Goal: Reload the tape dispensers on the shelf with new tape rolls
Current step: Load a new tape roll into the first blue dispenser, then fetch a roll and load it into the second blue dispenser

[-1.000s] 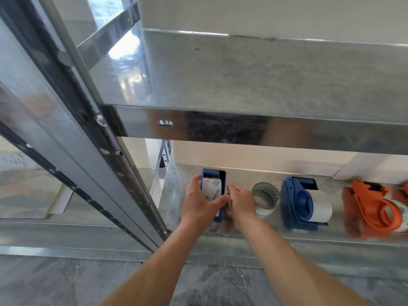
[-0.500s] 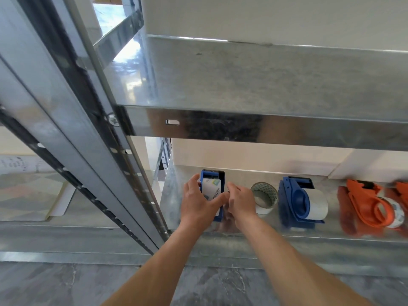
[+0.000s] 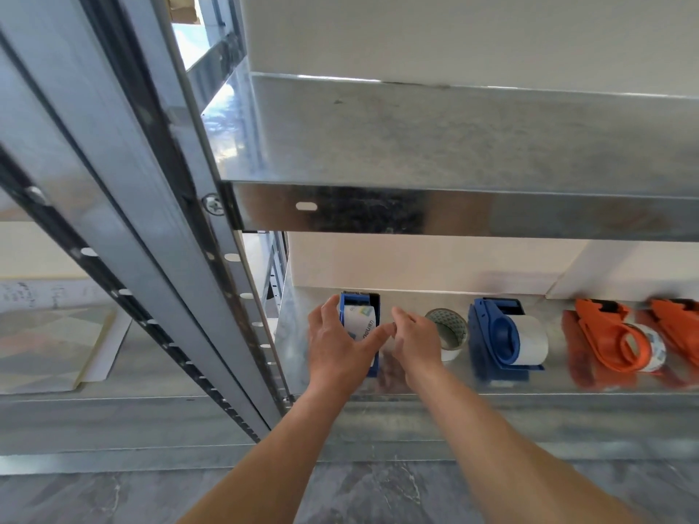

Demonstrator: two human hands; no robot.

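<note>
Right hand (image 3: 416, 344) is off contact vs half a second ago: its fingertips (image 3: 401, 319) sat against the left thumb, now a sliver of gap shows between them. Left hand (image 3: 338, 349) is unchanged. Its fingers (image 3: 328, 310) curl on the left wall of the blue dispenser (image 3: 351, 297) and its thumb lies across the near right side of the tape roll (image 3: 359, 319) seated inside. So it clamps dispenser and roll together, both standing on the lower shelf (image 3: 491, 404). Right fingers are loosely curled and blurred, so I can't tell if they pinch a tape end or nothing. My read is that the roll is in and the feed-through is in hand. To do that well, keep the left clamp steady, pick up the free end, draw it straight toward the cutter without letting it fold onto itself, and keep fingertips off the teeth. Just right of the right knuckles is a loose roll (image 3: 448, 332), half hidden behind the hand. Further right is a second blue dispenser (image 3: 499, 334) with a white roll, then an orange dispenser (image 3: 612, 344). Another orange one (image 3: 677, 327) is cut off at the frame edge. The tape's free end, the blade and the hub are all hidden by hands or housing. The upper shelf (image 3: 416, 145) blocks the back wall above.
</note>
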